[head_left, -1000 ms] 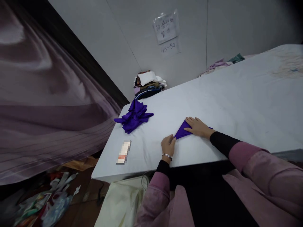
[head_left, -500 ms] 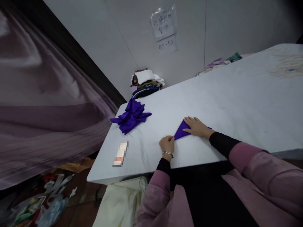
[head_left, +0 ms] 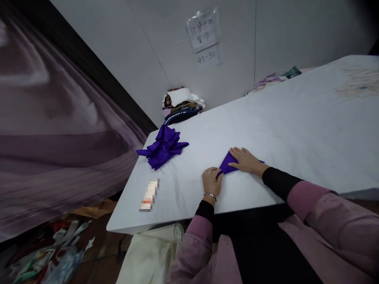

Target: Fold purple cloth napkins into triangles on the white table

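Observation:
A purple cloth napkin (head_left: 227,163), folded to a point, lies flat on the white-covered table in front of me. At its left tip, my left hand (head_left: 212,182) is closed with thumb and fingers on the fabric. My right hand (head_left: 245,161) lies flat across the middle of the napkin, fingers stretched out, pressing it down and hiding much of it. A small purple corner shows beyond the right wrist. Further left stands a bunch of pleated purple napkins (head_left: 164,146), apart from both hands.
A blurred-out small item (head_left: 149,195) lies near the left edge of the white table (head_left: 183,197). Folded clothes (head_left: 182,104) are piled at the back against the wall. A paper sign (head_left: 204,31) hangs above. A pinkish curtain (head_left: 74,138) hangs at left; bags (head_left: 63,262) lie on the floor.
My left hand has moved slightly right, its fingers now curled over the napkin's left tip, which looks turned in a little. The right hand stays flat in place.

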A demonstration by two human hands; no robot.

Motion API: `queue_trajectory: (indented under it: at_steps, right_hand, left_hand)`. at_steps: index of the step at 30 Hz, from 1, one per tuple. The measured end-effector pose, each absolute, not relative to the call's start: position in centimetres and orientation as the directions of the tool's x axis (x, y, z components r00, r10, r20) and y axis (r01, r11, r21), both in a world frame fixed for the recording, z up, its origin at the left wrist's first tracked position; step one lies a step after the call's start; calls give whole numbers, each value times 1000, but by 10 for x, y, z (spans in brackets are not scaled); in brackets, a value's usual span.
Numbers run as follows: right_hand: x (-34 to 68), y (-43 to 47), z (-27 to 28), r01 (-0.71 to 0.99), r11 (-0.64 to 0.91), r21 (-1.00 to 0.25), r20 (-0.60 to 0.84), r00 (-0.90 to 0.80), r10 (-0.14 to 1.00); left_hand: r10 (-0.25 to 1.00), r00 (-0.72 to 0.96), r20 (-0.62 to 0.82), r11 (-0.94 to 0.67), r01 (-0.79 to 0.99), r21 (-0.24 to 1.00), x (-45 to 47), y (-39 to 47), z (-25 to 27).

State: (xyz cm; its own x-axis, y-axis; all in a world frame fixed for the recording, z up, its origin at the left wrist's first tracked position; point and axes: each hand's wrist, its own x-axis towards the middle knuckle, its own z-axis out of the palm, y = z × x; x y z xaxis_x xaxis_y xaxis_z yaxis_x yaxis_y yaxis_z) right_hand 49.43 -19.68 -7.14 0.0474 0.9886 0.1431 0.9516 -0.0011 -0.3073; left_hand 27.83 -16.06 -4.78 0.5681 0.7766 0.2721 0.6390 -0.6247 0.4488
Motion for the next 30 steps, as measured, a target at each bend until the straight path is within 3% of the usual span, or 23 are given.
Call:
queue_trajectory:
  at_steps: [10,19,30]
  right_hand:
    - [496,-195,-74,950,-1,-313,140,47,989]
    - [496,-196,-72,954,-4,-301,140,49,989]
    - [495,-198,-71,953,-14,-302,132,56,990]
  left_hand:
    - [732,650,205,-664,613,429,295,-157,-48]
    - [642,752,150,-766,617,181,296,-158,-49]
    - [644,758,102,-765,634,111,285,-157,-49]
